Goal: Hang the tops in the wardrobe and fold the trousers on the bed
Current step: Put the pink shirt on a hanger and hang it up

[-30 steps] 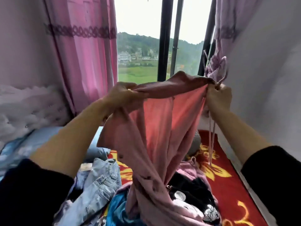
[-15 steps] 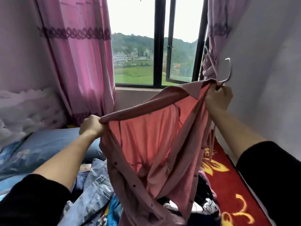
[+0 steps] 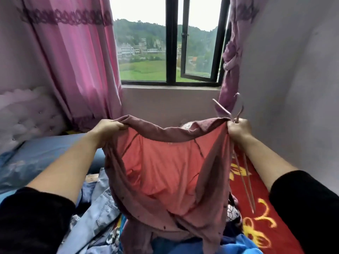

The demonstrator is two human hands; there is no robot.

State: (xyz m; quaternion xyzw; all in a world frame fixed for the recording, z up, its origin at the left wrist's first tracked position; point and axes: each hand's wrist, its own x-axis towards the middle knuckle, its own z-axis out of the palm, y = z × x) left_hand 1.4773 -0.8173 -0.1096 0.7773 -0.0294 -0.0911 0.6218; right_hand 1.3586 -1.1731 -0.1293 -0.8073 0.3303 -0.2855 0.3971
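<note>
2 black sleeves (image 3: 27,222) come in from the lower corners of the frame, pushed up off bare forearms. Between them lies the bed (image 3: 266,226), its red cover patterned with yellow flowers, and on it a heap of clothes. Pale blue jeans (image 3: 99,213) lie at lower left, a black garment (image 3: 233,214) with a white print at lower right, and bright blue cloth (image 3: 238,244) along the bottom edge.

Above the heap, in the middle of the frame, a pink top (image 3: 165,171) is held spread wide, its lower part drooping onto the clothes. At centre left, the left hand (image 3: 108,127) has its grip closed over one bunched end of the top's upper edge. At centre right, the right hand (image 3: 238,129) has its grip closed on the other end and on thin pink hangers (image 3: 246,180). 2 hooks stick up above the fist, and the bars slant down beside the top.

Farther back on the left are a blue pillow (image 3: 45,158) and a pale tufted headboard (image 3: 27,114). Beyond them, a pink curtain (image 3: 73,61) fills the upper left and a tied-back lilac curtain (image 3: 233,57) hangs at upper right. Between the curtains is a black-framed window (image 3: 171,43) with 1 pane ajar, looking out on green hills and buildings. A grey wall (image 3: 293,79) fills the right side.
</note>
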